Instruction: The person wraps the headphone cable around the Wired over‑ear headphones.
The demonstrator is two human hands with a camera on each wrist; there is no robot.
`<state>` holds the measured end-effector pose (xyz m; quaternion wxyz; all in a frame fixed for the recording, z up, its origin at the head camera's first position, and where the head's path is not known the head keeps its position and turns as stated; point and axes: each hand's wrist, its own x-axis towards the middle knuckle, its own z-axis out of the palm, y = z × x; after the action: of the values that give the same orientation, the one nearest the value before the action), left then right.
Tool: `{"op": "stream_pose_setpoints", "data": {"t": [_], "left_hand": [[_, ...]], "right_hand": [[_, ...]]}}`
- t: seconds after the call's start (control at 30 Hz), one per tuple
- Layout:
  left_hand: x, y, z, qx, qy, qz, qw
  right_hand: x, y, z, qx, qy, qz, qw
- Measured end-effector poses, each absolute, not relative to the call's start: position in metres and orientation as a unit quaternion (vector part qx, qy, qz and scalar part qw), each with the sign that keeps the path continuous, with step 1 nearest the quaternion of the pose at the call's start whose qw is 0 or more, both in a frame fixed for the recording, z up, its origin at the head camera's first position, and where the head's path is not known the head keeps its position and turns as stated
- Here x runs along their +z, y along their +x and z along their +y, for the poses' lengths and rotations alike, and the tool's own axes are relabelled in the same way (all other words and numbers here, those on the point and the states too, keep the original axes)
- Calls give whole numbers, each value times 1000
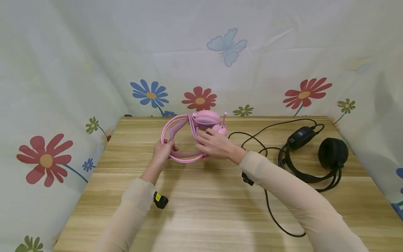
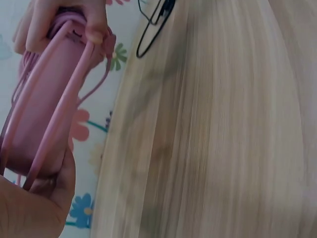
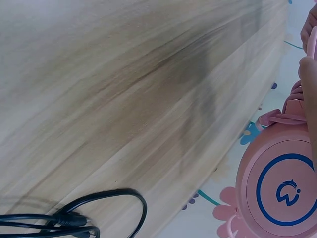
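Both hands hold a pink headset [image 1: 206,116] above the wooden table. My left hand [image 1: 162,152] grips the curved headband [image 2: 47,114], thumb and fingers on either side of it. At the other end my right hand [image 1: 214,144] grips the headband near the ear cups, its fingers partly hidden in the head view. A pink cable [image 1: 192,123] is wound round the band beside an ear cup. One ear cup [image 3: 286,191] shows a blue ring and logo in the right wrist view. A thin microphone [image 1: 225,119] sticks up beside the cups.
A black headset [image 1: 333,154] lies on the right of the wooden table [image 1: 201,217], its black cable [image 1: 270,206] looping towards the front. Small black devices sit by the left sleeve [image 1: 138,196] and the right sleeve [image 1: 283,185]. A flowered curtain [image 1: 176,52] hangs behind.
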<state>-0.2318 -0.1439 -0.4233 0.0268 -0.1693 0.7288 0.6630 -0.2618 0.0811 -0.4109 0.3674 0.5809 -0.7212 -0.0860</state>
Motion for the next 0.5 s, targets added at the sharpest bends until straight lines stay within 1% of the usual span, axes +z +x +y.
{"op": "stream_pose_setpoints", "data": {"t": [0.13,0.27,0.5], "left_hand": [[-427,-236,-155,657,-144,738,51],[-429,-239,-163,648,-143,745,67],[-429,-243,-174,629,-155,760,53]], "right_hand": [[-412,-267,75,-87,580,-730,351],[-414,-272,68,-91,579,-737,337],[-415,-280,55,-110,571,-746,323]]}}
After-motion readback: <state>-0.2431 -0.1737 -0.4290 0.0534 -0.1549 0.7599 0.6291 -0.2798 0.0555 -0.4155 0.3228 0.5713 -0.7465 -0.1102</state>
